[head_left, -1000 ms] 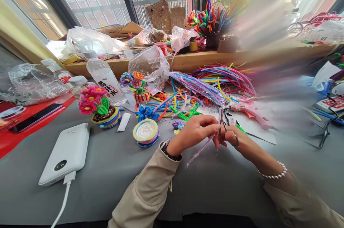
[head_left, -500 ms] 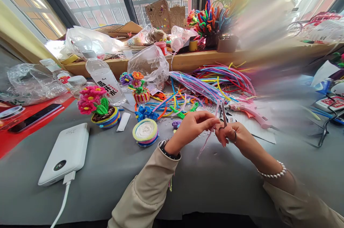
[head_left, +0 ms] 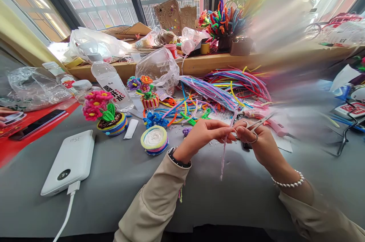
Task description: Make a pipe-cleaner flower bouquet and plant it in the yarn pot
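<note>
My left hand [head_left: 211, 132] pinches a thin pale-pink pipe cleaner [head_left: 223, 162], its trimmed-looking tail hanging down below the fingers. Close beside it, my right hand [head_left: 258, 141] has its fingers around a pair of scissors [head_left: 258, 122]; the blades point up and right, slightly apart, away from the pipe cleaner. The fingertips of both hands nearly meet, and I cannot tell whether they touch. Left of my hands stands a small round pot [head_left: 154, 140] wrapped in coloured pipe cleaners with a white filling. A purple fuzzy piece [head_left: 186, 132] lies just beside my left hand.
Loose pipe cleaners [head_left: 182, 111] and a bagged bundle [head_left: 211, 90] lie behind my hands, with a pink glue gun [head_left: 273, 122] to the right. Flower pots [head_left: 112, 126], a water bottle [head_left: 110, 82] and a power bank [head_left: 70, 162] stand left. Another person's hand [head_left: 4, 114] shows far left.
My right hand has turned the scissors from upright to pointing right, away from the pipe cleaner. The pipe cleaner's tail now hangs straighter. Another person's hand has appeared at the far left.
</note>
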### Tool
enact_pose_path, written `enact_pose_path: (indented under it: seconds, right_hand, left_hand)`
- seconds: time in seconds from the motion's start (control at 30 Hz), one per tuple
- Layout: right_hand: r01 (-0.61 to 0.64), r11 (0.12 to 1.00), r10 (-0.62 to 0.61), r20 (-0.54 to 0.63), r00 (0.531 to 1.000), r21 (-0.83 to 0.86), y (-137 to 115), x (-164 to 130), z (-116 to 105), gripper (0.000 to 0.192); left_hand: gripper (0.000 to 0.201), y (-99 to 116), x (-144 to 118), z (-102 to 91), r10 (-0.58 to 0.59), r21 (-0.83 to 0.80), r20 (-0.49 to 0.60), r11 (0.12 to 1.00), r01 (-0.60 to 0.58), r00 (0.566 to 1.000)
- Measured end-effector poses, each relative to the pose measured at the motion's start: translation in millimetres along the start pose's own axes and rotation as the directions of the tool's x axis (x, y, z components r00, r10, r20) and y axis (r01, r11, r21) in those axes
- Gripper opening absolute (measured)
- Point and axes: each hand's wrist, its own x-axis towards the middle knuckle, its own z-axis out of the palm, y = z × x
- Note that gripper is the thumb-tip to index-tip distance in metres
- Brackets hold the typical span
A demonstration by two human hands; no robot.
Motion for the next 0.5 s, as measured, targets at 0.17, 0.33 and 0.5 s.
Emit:
enact_pose_path:
  seconds: [0.17,0.33,0.5]
  right_hand:
    - [0.017,0.998,-0.014,-0.064,0.998,0.053,-2.7,0.7,1.7,0.024]
    - [0.027,0.998,-0.018,-0.162,0.987,0.057,-4.1,-0.9,5.0,0.029]
    - [-0.091,0.996,0.091,-0.059,0.994,-0.009,-2.2,-0.8,2.8,0.042]
  left_hand:
    - [0.025,-0.3,-1.0,0.0,-0.101,0.021,0.129,0.995,0.099,0.987]
    - [0.025,-2.3,-1.2,-0.2,-0.127,0.004,0.150,0.992,0.128,0.980]
    - [0.022,2.1,-2.5,-7.2,-0.075,0.016,0.015,0.997,0.075,0.997]
